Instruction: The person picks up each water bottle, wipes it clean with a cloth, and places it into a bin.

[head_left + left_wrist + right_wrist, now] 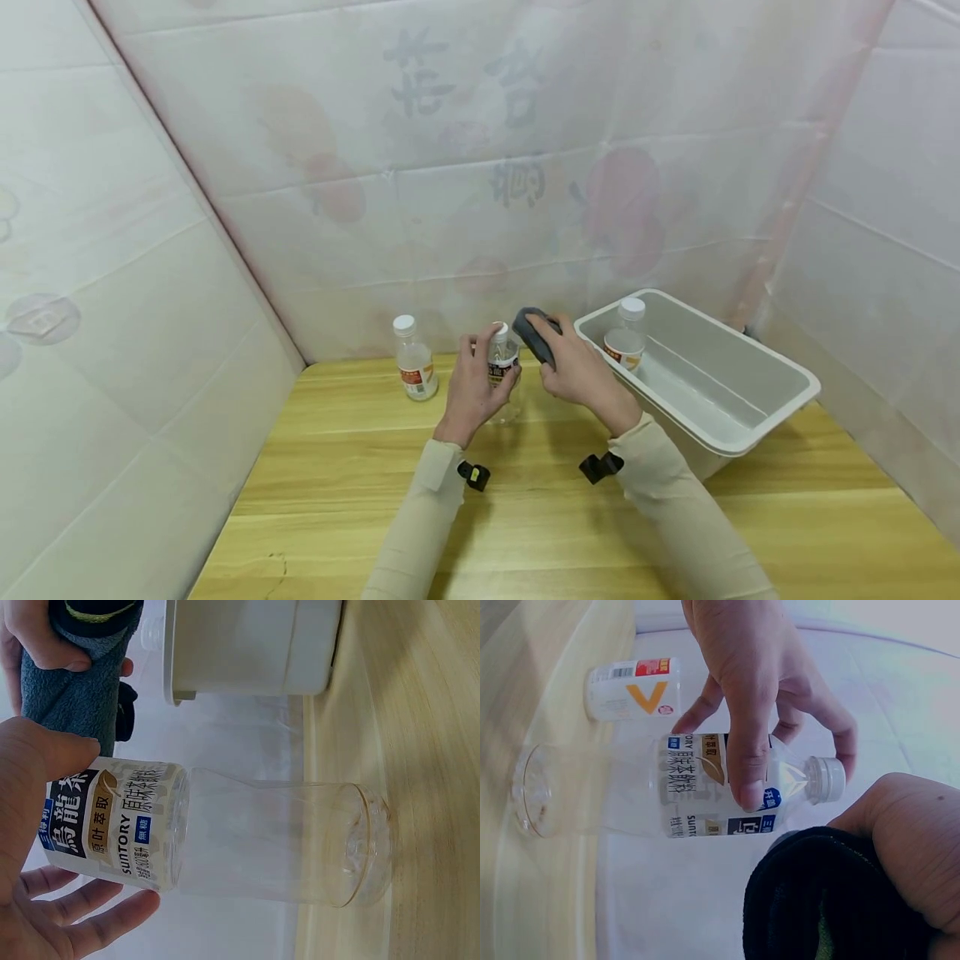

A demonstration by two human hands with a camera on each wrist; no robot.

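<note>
Fingers of the left hand (471, 390) curl around a clear tea bottle (503, 360) standing near the middle of the wooden table (345, 492). It looks empty, with a white cap and a white, black and gold label. Just right, the right hand (581, 373) grips a grey cloth (534, 333).

Wood table (337, 500): bottles (414, 360), bin (757, 417) (white)

Empty clear plastic bottle (502, 367) with white cap and Suntory label, upright on wood; folded grey fleece cloth (534, 332) beside its cap.
</note>
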